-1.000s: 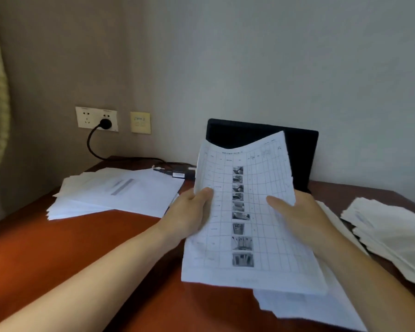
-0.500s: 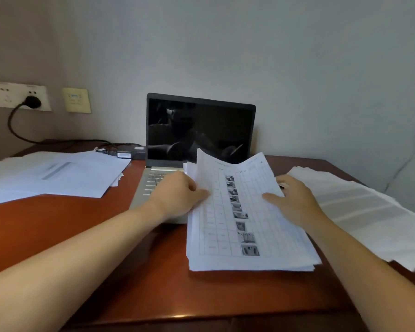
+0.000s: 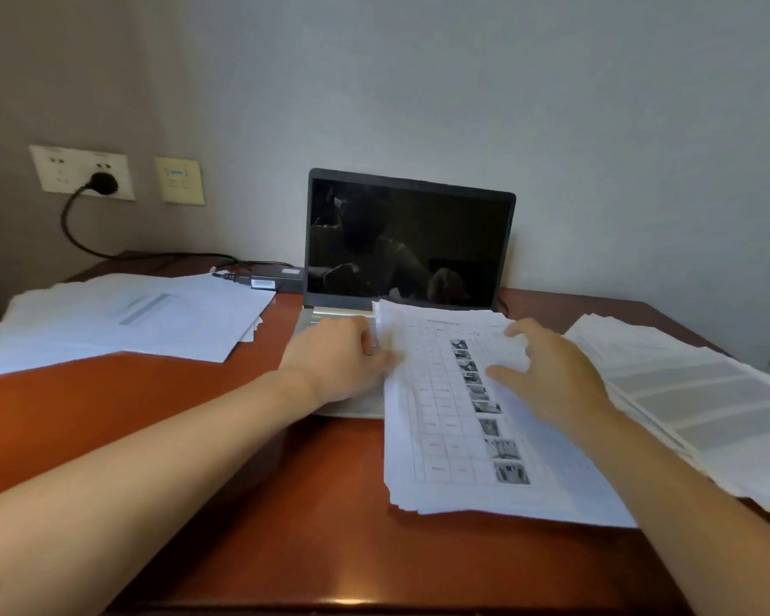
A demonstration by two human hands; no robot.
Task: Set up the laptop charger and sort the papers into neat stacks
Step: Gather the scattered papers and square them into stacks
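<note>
Fingers of the left hand [image 3: 335,363] grip the paper stack [image 3: 445,442] at its edge; right hand [image 3: 550,382] spreads wide over it.

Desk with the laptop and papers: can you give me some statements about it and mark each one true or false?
1. The laptop screen is dark. True.
2. The wall socket is empty. False: a black plug sits in it.
3. Three lots of paper lie on the desk: left pile, middle stack, right pile. True.
4. The right hand holds a sheet up in the air. False: it is spread open over the middle stack, which lies flat.
</note>
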